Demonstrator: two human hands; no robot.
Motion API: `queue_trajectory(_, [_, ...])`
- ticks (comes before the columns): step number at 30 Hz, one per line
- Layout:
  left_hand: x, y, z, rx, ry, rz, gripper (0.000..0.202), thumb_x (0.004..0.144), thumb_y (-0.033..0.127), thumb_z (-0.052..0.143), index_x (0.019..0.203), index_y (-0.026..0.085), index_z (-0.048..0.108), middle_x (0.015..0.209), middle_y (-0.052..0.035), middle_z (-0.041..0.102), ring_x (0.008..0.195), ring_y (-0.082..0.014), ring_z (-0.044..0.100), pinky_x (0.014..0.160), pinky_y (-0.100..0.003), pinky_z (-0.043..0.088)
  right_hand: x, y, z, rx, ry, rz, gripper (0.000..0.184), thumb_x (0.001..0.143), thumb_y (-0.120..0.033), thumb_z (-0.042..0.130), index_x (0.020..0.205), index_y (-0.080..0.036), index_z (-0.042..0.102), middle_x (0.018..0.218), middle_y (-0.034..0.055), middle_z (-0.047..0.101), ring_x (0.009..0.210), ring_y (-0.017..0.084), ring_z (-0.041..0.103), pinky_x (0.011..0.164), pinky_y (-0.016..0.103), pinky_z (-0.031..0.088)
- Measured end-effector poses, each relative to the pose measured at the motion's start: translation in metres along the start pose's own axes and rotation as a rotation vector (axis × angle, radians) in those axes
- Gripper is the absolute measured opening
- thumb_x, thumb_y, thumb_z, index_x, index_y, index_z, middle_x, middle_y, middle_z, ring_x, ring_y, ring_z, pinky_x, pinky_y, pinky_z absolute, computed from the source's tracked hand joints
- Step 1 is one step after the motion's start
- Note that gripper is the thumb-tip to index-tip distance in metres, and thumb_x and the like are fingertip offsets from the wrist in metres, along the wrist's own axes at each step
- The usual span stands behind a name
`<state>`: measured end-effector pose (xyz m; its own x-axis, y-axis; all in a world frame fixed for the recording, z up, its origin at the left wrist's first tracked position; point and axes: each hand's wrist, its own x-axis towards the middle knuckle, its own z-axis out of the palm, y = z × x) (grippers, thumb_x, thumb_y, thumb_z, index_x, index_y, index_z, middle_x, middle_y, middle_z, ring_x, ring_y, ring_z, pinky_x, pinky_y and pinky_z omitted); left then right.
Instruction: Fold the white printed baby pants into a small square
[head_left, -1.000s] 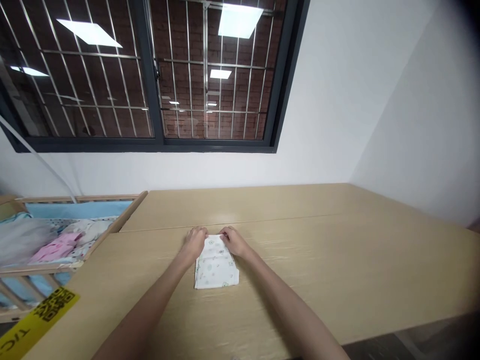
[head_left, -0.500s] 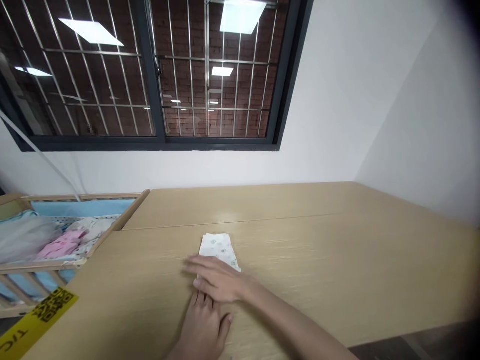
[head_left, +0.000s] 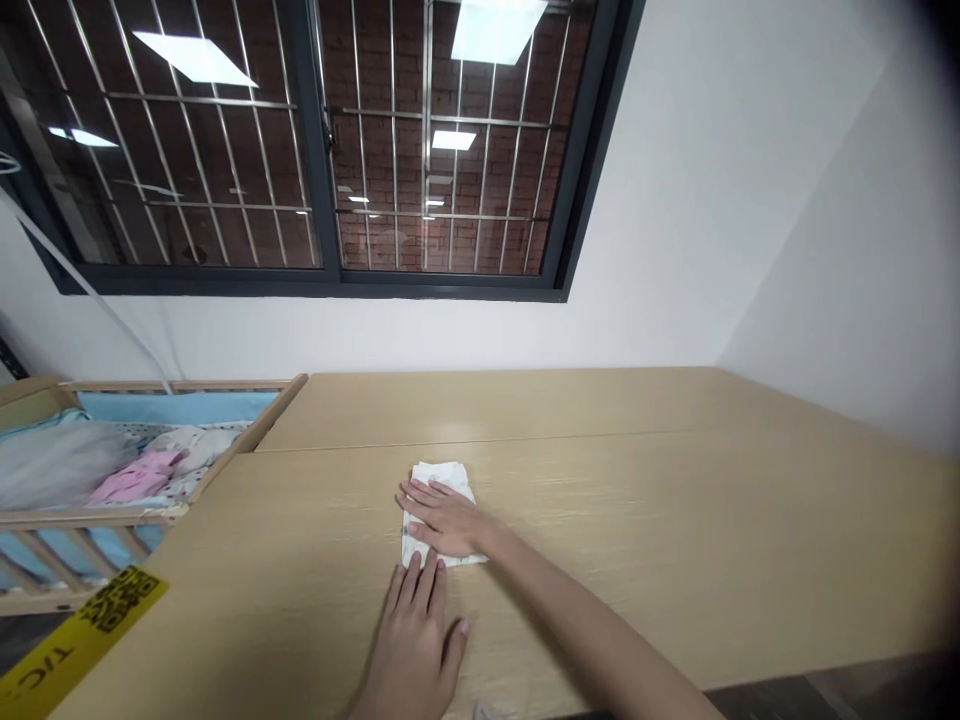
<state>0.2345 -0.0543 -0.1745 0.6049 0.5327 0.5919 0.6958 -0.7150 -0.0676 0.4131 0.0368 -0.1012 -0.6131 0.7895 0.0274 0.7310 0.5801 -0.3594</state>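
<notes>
A small folded white cloth point(head_left: 442, 474) with a faint print lies flat on the wooden tabletop point(head_left: 600, 520). My right hand point(head_left: 442, 520) rests palm down across the middle of this cloth, its fingers stretched out to the left and covering much of it. Just below, my left hand point(head_left: 416, 630) lies flat with the fingers pointing away from me. Its fingertips touch the cloth's near edge, close to the right thumb. Both hands are open, and neither grips anything.
At the left stands a wooden crib point(head_left: 277, 415) with blue lining, holding a pink cloth point(head_left: 139, 475) and pale bedding. A yellow label point(head_left: 82, 640) is at the lower left. Behind the table are a white wall point(head_left: 450, 335) and a barred window point(head_left: 330, 280).
My right hand has moved up from over my left fingers onto the middle of the cloth and pressed flat. The left fingers now show fully, at the cloth's near edge. The view has shifted slightly.
</notes>
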Motion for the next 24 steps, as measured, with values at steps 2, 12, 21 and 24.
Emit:
queue_trajectory(2, [-0.001,0.000,0.001,0.024,0.029,0.009,0.062,0.097,0.047,0.051,0.146,0.010,0.046,0.152,-0.0146,0.048,0.139,-0.0332,0.046,0.109,-0.048,0.046,0.006,0.011,-0.003,-0.025,0.021,0.015,0.065,0.106,-0.057,0.026,0.161,-0.023,0.023,0.166,0.0072,0.017,0.155,0.022,0.010,0.127,0.045,0.006])
queue_trajectory(12, [-0.004,-0.001,0.004,0.003,0.067,0.008,0.065,0.096,0.045,0.053,0.150,0.011,0.041,0.157,-0.0131,0.040,0.142,-0.0319,0.043,0.110,-0.048,0.046,0.018,0.057,-0.021,-0.091,0.196,0.128,0.061,0.106,-0.052,0.031,0.160,-0.024,0.027,0.167,0.0075,0.017,0.155,0.024,0.010,0.126,0.049,0.004])
queue_trajectory(21, [0.023,-0.049,-0.010,-0.272,-0.167,0.016,0.038,0.096,0.013,0.040,0.127,0.019,0.062,0.129,-0.0066,0.068,0.118,-0.0197,0.063,0.100,-0.035,0.054,0.005,0.066,-0.010,0.005,0.675,0.233,0.045,0.100,-0.036,0.044,0.137,-0.012,0.053,0.148,0.0197,0.047,0.140,0.029,0.040,0.117,0.048,0.032])
queue_trajectory(24, [0.039,-0.072,-0.018,-0.324,-0.276,0.062,0.025,0.095,0.017,0.048,0.111,0.021,0.067,0.124,-0.0062,0.068,0.115,-0.0233,0.063,0.098,-0.040,0.052,-0.003,0.065,-0.015,0.316,0.714,0.301,0.025,0.091,-0.034,0.055,0.102,-0.013,0.064,0.103,0.0126,0.065,0.096,0.023,0.061,0.088,0.038,0.051])
